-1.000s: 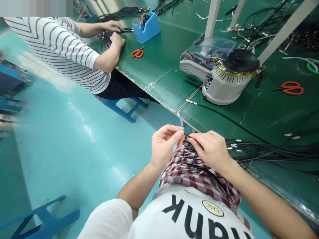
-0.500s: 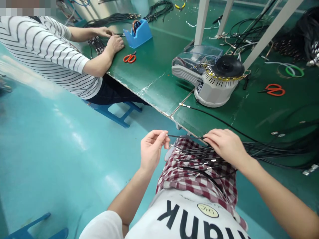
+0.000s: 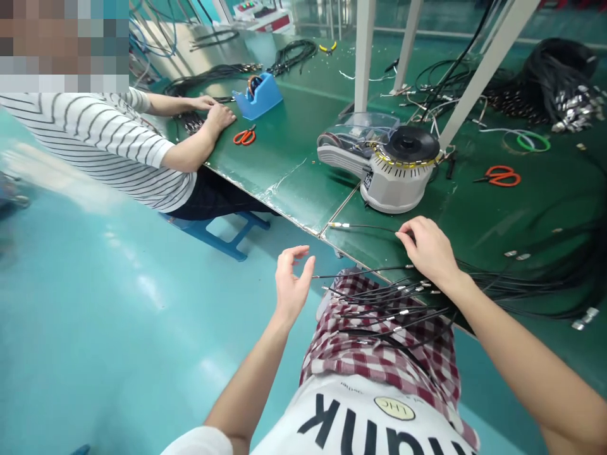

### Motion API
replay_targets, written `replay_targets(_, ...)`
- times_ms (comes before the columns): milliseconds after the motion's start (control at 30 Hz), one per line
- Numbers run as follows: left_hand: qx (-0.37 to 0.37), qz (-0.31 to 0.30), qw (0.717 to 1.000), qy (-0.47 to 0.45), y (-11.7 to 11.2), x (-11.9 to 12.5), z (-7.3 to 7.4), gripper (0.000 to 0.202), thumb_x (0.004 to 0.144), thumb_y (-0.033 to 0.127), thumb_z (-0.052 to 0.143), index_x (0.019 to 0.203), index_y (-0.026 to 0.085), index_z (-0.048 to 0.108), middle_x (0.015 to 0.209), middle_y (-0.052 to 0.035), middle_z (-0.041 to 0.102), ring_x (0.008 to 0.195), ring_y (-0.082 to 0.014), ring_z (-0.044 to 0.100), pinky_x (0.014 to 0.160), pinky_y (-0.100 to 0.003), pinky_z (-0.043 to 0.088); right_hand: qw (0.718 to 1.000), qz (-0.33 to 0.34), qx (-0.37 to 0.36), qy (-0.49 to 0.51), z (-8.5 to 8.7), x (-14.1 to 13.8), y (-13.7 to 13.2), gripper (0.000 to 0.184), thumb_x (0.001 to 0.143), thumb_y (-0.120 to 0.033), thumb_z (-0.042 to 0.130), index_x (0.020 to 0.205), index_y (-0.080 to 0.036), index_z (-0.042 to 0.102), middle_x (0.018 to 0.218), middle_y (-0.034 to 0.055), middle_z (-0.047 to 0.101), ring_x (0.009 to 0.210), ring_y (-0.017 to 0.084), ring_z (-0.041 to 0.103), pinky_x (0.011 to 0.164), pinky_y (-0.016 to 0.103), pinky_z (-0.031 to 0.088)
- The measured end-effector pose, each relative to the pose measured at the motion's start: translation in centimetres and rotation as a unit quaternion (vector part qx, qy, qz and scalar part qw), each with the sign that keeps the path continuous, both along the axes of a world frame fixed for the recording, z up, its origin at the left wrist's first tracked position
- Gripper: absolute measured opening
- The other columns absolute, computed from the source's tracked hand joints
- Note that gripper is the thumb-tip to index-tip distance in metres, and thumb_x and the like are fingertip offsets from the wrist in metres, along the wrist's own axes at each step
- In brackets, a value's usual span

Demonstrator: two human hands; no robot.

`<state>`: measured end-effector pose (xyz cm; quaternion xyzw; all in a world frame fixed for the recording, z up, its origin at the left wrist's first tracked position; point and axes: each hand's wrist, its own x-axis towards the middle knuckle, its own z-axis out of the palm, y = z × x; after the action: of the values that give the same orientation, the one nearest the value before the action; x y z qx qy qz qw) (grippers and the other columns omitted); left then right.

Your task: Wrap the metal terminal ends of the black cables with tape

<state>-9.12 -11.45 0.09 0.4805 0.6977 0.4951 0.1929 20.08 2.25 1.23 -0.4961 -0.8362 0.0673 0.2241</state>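
My right hand [image 3: 430,248] is over the table's front edge, thumb and fingertips pinched on a thin black cable [image 3: 372,227]. That cable's free end, with a white and gold-coloured connector [image 3: 339,225], points left over the green tabletop. My left hand [image 3: 291,287] hangs in the air left of my lap, thumb and fingers apart and holding nothing. Just right of its thumb lies the tip of another black cable [image 3: 353,274]. Several more black cables [image 3: 374,309] with metal ends spread across my checkered lap and run right onto the table.
A grey tape dispenser machine [image 3: 396,186] stands ahead, with orange-handled scissors [image 3: 503,176] to its right. Across the table a co-worker in a striped shirt [image 3: 109,142] sits by a blue tape dispenser [image 3: 263,98] and a second pair of scissors [image 3: 245,136]. Cable piles [image 3: 559,82] lie at the back right.
My left hand has let go of a cable end and opened. My right hand has moved up to the cable on the tabletop and pinched it. The view has tilted up slightly.
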Motion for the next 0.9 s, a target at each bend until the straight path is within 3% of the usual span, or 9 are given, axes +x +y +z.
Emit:
replay_targets(100, 0.028, -0.049, 0.987, -0.151, 1.4, 1.3, 1.5, 0.036, 0.092, 0.038, 0.066, 0.122, 0.021, 0.056, 0.094, -0.0045, 0.066, 0.088, -0.0177, 0.063, 0.082, -0.032, 0.049, 0.999, 0.032, -0.009, 0.038, 1.0, 0.7, -2.1, 0.013, 0.099, -0.033, 0.056, 0.094, -0.022, 0.058, 0.092, 0.0041, 0.064, 0.089, 0.022, 0.059, 0.081, 0.036, 0.044)
replay_targets(200, 0.024, -0.125, 0.935, -0.332, 2.4, 2.5, 2.3, 0.042, 0.090, 0.038, 0.070, 0.124, 0.020, 0.053, 0.084, -0.0028, 0.067, 0.074, -0.0142, 0.062, 0.073, -0.029, 0.050, 0.997, 0.047, -0.026, 0.051, 1.7, 1.1, -3.9, 0.013, 0.099, -0.034, 0.056, 0.093, -0.022, 0.057, 0.091, 0.0029, 0.065, 0.086, 0.021, 0.059, 0.081, 0.036, 0.043)
replay_targets(300, 0.002, -0.159, 0.894, -0.420, 2.7, 3.1, 2.6, 0.033, 0.084, 0.031, 0.076, 0.110, 0.017, 0.061, 0.076, -0.0020, 0.067, 0.065, -0.0117, 0.060, 0.066, -0.026, 0.048, 0.996, 0.053, -0.030, 0.062, 1.6, 1.3, -5.0, 0.013, 0.099, -0.033, 0.056, 0.094, -0.022, 0.057, 0.093, 0.0025, 0.066, 0.088, 0.021, 0.060, 0.082, 0.036, 0.043)
replay_targets(433, 0.001, -0.156, 0.891, -0.426, 2.0, 3.3, 3.0, 0.019, 0.084, 0.026, 0.077, 0.096, 0.014, 0.068, 0.071, -0.0032, 0.069, 0.062, -0.0124, 0.062, 0.062, -0.026, 0.049, 0.994, 0.063, -0.029, 0.082, 0.9, 1.5, -5.4, 0.011, 0.099, -0.033, 0.057, 0.095, -0.022, 0.057, 0.095, 0.0022, 0.066, 0.090, 0.021, 0.061, 0.083, 0.036, 0.043)
replay_targets(667, 0.009, -0.130, 0.911, -0.391, 0.8, 3.4, 4.2, 0.015, 0.085, 0.026, 0.077, 0.093, 0.015, 0.072, 0.071, -0.0048, 0.072, 0.059, -0.0137, 0.065, 0.060, -0.028, 0.052, 0.994, 0.065, -0.031, 0.080, 0.4, 1.6, -5.5, 0.011, 0.099, -0.033, 0.057, 0.096, -0.022, 0.058, 0.095, 0.0021, 0.067, 0.089, 0.021, 0.062, 0.082, 0.036, 0.044)
replay_targets(900, 0.013, -0.123, 0.914, -0.387, 0.6, 3.5, 4.4, 0.014, 0.084, 0.024, 0.078, 0.092, 0.015, 0.073, 0.070, -0.0045, 0.072, 0.057, -0.0136, 0.065, 0.058, -0.027, 0.052, 0.995, 0.064, -0.032, 0.064, 0.4, 1.7, -5.6, 0.012, 0.100, -0.034, 0.057, 0.096, -0.023, 0.059, 0.096, 0.0020, 0.069, 0.090, 0.021, 0.063, 0.081, 0.036, 0.043)
